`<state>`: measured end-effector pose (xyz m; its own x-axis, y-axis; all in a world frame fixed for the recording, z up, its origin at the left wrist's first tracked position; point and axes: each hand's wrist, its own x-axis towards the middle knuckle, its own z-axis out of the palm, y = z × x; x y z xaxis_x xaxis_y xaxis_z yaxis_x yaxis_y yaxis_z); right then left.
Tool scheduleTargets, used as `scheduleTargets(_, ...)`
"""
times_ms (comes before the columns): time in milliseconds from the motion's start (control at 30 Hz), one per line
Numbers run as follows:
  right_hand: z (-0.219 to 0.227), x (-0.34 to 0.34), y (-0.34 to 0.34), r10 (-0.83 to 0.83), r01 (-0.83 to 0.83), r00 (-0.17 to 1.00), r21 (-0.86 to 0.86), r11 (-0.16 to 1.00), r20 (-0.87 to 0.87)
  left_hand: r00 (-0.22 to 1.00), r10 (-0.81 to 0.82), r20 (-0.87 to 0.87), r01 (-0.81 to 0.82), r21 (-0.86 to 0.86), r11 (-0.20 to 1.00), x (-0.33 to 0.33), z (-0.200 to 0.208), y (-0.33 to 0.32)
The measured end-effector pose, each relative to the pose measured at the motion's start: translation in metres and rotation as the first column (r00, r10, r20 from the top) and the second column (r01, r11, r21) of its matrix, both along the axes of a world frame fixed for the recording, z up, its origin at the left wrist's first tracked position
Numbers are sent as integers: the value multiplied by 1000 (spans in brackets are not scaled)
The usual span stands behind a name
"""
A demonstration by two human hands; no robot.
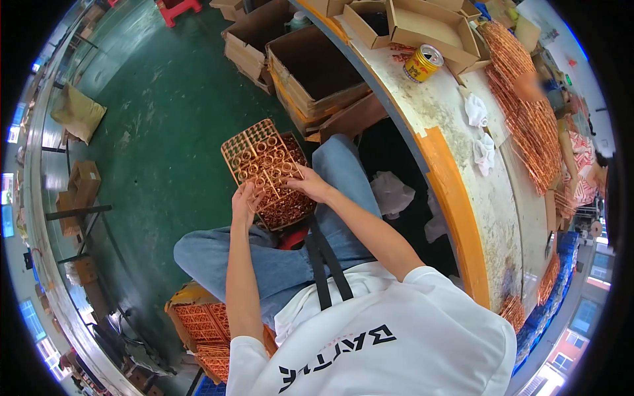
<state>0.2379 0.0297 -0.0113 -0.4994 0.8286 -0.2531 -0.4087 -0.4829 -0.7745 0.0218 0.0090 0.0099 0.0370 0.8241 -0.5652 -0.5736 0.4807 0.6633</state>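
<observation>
A flat copper-coloured lattice frame (248, 140) with rows of round rings is held tilted above my lap. My left hand (245, 200) closes on its near left corner, with the fingertips bent in toward the rings. On the near right side, my right hand (310, 185) grips the frame, its fingers reaching over the surface. Under the frame stands a box of small loose copper-coloured pieces (288, 212), between my knees. The frame hides the far part of that box.
Cardboard boxes (310, 63) stand beyond my right knee. The worktable (449, 158) at right carries a yellow can (423, 63), white cloths (484, 153) and piles of copper-coloured frames (528, 125). Another person (581, 165) sits across it. A carton of frames (201, 323) is at lower left.
</observation>
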Motion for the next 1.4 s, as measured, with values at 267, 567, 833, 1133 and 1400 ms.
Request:
scheduleTargets(267,-1,6,12,15,16,959,-107,994,282,860,-167,-483,173,-32,984,18,-3,-1)
scheduleTargets(567,-9,-10,7,-71,57,812,42,997,580,796,-79,-600,78,-27,997,31,-22,-9)
scheduleTargets(833,4,-9,7,-94,143,860,-60,988,502,906,-29,-423,64,69,996,29,-24,-6)
scheduleTargets(1133,-57,-11,18,-82,77,718,39,996,691,664,-71,-744,152,41,988,24,-48,1)
scheduleTargets(1400,-2,-16,14,46,5,968,-201,979,248,997,22,-74,-17,68,998,4,-11,-6)
